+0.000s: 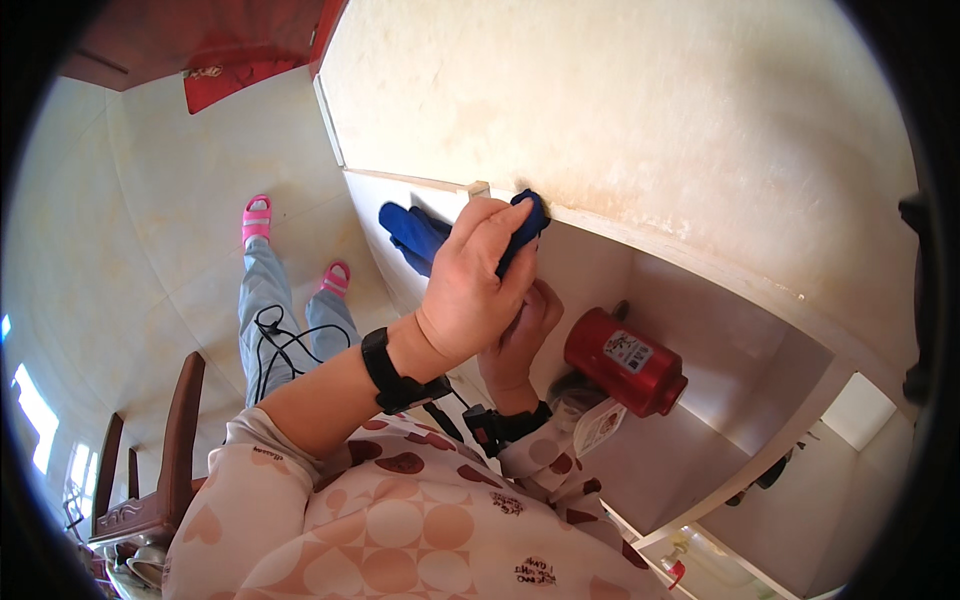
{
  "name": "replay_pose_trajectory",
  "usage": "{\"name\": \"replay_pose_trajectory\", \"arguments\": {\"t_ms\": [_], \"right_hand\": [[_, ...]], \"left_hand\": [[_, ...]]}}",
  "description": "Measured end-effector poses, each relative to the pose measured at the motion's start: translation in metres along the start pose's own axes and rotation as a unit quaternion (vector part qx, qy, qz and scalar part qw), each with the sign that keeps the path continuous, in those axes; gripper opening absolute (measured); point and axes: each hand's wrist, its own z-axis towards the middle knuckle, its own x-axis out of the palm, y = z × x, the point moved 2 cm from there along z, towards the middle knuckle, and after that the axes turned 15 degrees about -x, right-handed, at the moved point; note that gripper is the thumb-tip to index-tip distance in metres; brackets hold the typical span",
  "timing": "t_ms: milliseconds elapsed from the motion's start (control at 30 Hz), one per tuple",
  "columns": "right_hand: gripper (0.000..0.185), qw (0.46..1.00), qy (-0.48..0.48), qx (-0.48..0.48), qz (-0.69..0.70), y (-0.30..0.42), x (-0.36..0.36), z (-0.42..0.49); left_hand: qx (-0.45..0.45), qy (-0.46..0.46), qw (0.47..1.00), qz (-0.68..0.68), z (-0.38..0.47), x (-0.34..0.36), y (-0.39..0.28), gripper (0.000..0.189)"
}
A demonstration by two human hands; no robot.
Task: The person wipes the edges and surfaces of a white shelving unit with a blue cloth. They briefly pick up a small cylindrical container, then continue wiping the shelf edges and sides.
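A dark blue cloth [412, 234] is gripped in my left hand [476, 281]. One bunched end of it sticks out past my fingertips and touches the pale edge of an open cabinet compartment. The rest hangs behind my knuckles. Just below and partly behind it, my right hand [521, 341] is raised with curled fingers; whether it holds anything is hidden. To the right of my right hand, a red metallic canister [624, 361] with a white label lies tilted inside the compartment. A clear plastic container [576, 405] and a labelled white packet [600, 426] are beside it.
A pale stained panel [600, 97] rises above the compartment edge. More shelves with small items [772, 472] are at lower right. A carved wooden chair [161, 480] stands at lower left. A black cable [281, 330] hangs before my legs. Pink slippers [257, 217] are on the tiled floor.
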Motion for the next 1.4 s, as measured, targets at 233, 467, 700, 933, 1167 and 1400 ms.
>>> {"name": "replay_pose_trajectory", "arguments": {"t_ms": [233,467,700,933,1167,1400], "right_hand": [[0.038,1.0,0.002,-0.002,-0.017,0.0,0.002,0.001],[0.034,1.0,0.005,0.002,-0.004,0.009,-0.006,0.009],[0.035,1.0,-0.004,0.001,0.004,0.007,-0.004,0.007],[0.036,1.0,0.002,0.008,-0.004,0.008,-0.005,0.008],[0.034,1.0,-0.014,0.006,0.027,0.007,-0.004,0.007],[0.035,1.0,-0.005,0.002,0.006,0.009,-0.004,0.009]], "left_hand": [[0.147,0.058,0.982,0.104,0.001,-0.004,-0.004,0.046],[0.05,0.047,0.992,0.111,0.003,-0.015,0.018,0.044],[0.071,0.049,0.993,0.076,0.0,-0.005,0.0,0.041],[0.022,0.047,0.992,0.112,0.007,-0.014,0.008,0.037],[0.076,0.059,0.991,0.092,0.004,-0.009,-0.004,0.038],[0.03,0.057,0.995,0.076,0.004,-0.011,-0.002,0.036]]}}
